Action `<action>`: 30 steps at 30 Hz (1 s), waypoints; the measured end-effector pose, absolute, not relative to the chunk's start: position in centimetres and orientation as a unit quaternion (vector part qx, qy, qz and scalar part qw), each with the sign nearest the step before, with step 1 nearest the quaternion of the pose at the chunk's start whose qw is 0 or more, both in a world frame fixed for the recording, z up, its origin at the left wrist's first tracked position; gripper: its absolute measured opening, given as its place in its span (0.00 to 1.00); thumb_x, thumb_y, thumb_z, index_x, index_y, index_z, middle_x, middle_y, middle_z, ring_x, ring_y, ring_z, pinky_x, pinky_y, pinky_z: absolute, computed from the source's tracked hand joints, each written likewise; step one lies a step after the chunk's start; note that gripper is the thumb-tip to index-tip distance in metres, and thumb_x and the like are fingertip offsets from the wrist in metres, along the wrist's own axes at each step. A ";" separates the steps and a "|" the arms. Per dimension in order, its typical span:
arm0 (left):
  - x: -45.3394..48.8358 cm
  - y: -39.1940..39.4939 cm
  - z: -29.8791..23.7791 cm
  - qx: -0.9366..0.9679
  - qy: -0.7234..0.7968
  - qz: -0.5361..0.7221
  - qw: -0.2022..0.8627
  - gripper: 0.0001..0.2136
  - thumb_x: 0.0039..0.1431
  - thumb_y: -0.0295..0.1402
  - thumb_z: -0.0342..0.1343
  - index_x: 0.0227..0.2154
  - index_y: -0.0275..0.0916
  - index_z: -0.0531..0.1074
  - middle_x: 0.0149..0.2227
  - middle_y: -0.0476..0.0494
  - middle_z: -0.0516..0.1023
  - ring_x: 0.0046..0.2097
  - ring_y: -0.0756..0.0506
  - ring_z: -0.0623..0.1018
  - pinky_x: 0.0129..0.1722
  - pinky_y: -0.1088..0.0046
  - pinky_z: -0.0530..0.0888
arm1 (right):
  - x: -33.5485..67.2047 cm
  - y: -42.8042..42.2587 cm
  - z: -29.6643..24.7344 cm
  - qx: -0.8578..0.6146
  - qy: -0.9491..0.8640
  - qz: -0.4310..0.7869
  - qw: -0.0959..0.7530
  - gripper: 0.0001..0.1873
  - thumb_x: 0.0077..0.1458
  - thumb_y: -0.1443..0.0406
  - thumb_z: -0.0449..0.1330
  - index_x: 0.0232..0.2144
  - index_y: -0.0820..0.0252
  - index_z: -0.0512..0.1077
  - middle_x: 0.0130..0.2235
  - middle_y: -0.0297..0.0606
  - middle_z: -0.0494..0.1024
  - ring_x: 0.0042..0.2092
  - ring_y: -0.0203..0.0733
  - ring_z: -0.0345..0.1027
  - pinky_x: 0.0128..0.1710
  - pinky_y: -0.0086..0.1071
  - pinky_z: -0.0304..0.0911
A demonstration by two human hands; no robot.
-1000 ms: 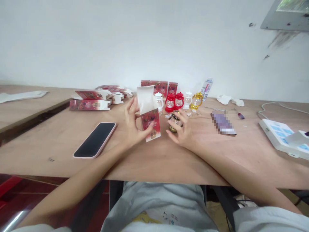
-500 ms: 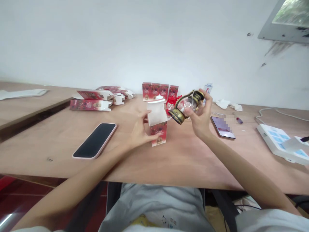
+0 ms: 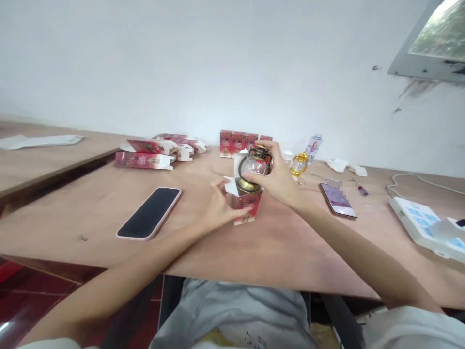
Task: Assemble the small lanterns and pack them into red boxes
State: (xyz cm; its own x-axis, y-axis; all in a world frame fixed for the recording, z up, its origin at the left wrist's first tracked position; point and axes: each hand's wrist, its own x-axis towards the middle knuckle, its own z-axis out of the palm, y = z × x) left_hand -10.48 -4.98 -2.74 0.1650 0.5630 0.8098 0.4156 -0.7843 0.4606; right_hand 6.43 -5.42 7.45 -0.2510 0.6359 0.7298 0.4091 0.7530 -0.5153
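In the middle of the frame the right hand (image 3: 281,182) pinches a dark lantern (image 3: 254,167) by its glass body, its brass base just at the open mouth of a red box (image 3: 247,207) standing on the bench (image 3: 283,247). The left hand (image 3: 218,209) has its grip pressed on the box's left wall and flap. The lantern looks slightly tilted, so its base could snag the white flap and crumple it. If the left grip slackens, the light box could tip toward the phone (image 3: 149,213) at lower left.
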 end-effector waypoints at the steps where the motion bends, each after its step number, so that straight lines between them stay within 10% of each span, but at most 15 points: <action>1: -10.4 -4.9 -2.8 0.761 0.319 0.561 0.071 0.36 0.43 0.45 0.66 0.47 0.44 0.47 0.44 0.42 0.64 0.44 0.41 0.76 0.40 0.59 0.77 | 6.7 -5.5 7.6 -0.331 -0.798 0.104 0.493 0.32 0.46 0.59 0.66 0.51 0.50 0.58 0.54 0.38 0.66 0.55 0.48 0.62 0.56 0.47 0.59; 13: -10.6 -4.8 -2.6 0.768 0.319 0.554 0.035 0.35 0.45 0.45 0.65 0.48 0.44 0.47 0.43 0.42 0.62 0.40 0.41 0.75 0.36 0.59 0.77 | 6.5 -4.6 6.0 -0.323 -0.854 0.077 0.401 0.40 0.44 0.49 0.65 0.54 0.53 0.54 0.54 0.45 0.61 0.55 0.53 0.60 0.56 0.50 0.58; 30: -10.8 -5.1 -2.4 0.790 0.286 0.536 0.081 0.42 0.47 0.42 0.65 0.58 0.48 0.43 0.57 0.35 0.58 0.54 0.38 0.71 0.49 0.55 0.74 | 7.9 -5.2 7.9 -0.286 -0.914 0.089 0.273 0.09 0.57 0.62 0.57 0.38 0.57 0.73 0.40 0.36 0.79 0.41 0.43 0.71 0.43 0.35 0.61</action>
State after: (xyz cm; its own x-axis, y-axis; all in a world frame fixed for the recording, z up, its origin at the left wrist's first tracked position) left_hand -10.75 -5.07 -2.40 0.2622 0.5384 0.8009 0.3642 -0.8237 0.4345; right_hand 7.90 -5.19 7.93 -0.6876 0.5717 0.4476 0.4742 0.8205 -0.3194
